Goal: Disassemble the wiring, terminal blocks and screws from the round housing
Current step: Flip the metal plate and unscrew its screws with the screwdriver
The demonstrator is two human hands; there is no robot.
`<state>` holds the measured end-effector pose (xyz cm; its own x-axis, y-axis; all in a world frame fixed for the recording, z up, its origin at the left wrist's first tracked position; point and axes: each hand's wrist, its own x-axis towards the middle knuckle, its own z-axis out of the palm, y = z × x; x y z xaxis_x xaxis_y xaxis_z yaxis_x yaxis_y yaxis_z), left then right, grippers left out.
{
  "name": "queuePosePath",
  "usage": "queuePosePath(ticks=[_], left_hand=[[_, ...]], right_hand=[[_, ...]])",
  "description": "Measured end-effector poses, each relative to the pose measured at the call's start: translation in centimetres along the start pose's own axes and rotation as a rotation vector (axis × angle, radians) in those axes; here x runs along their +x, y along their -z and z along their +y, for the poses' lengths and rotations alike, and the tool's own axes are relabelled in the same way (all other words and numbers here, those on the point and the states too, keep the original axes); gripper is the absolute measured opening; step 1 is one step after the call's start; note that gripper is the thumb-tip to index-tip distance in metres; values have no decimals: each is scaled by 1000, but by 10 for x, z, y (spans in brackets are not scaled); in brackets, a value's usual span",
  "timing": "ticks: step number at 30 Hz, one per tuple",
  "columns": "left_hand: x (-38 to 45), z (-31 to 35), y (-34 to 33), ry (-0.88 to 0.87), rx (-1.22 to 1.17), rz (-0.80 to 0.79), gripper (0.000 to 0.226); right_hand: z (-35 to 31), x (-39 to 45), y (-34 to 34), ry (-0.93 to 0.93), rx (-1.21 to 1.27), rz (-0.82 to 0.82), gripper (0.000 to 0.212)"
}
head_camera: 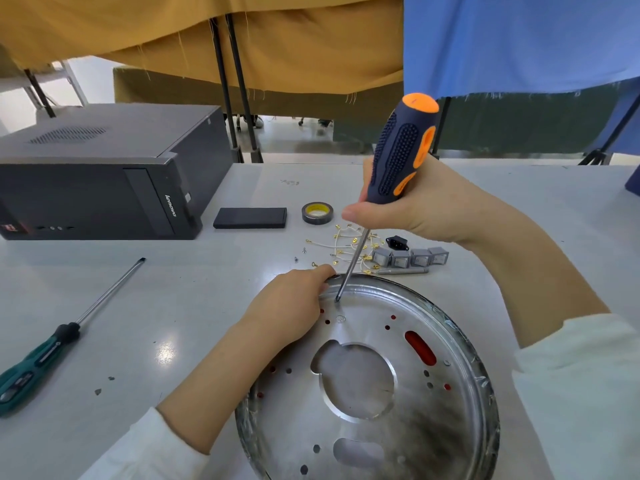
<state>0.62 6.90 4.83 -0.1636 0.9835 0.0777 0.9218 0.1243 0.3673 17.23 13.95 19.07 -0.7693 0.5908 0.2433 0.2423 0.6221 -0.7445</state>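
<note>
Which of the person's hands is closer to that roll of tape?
Right. The right hand holds the orange-and-navy screwdriver just right of the tape roll; the left hand grips the round housing's rim, nearer the camera.

Round housing (415,393) flat on the table, most of the guts already out

It's a shiny silver metal disc with a raised rim, a big cutout in the middle, a red-looking slot on the right and lots of small holes. One screw (337,301) sits near the far rim. The pulled parts lie just behind it: white wires with gold terminals (349,249), four grey square switches (412,257) in a row, a black socket (397,242) and two tiny loose screws (300,255).
</note>
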Motion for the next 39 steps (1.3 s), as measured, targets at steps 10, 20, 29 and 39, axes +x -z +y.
queuePosePath(ticks=[10, 20, 29, 39], left_hand=[[-1, 0, -1, -6, 6, 15, 28], [1, -2, -1, -8, 7, 9, 23], [0, -1, -1, 1, 5, 11, 27], [1, -1, -1, -1, 9, 2, 29]], right_hand=[[-1, -12, -41, -211, -402, 653, 32], [-4, -4, -4, 0, -5, -20, 36], [-3, -15, -17, -174, -138, 255, 43], [-2, -9, -11, -36, -48, 120, 33]])
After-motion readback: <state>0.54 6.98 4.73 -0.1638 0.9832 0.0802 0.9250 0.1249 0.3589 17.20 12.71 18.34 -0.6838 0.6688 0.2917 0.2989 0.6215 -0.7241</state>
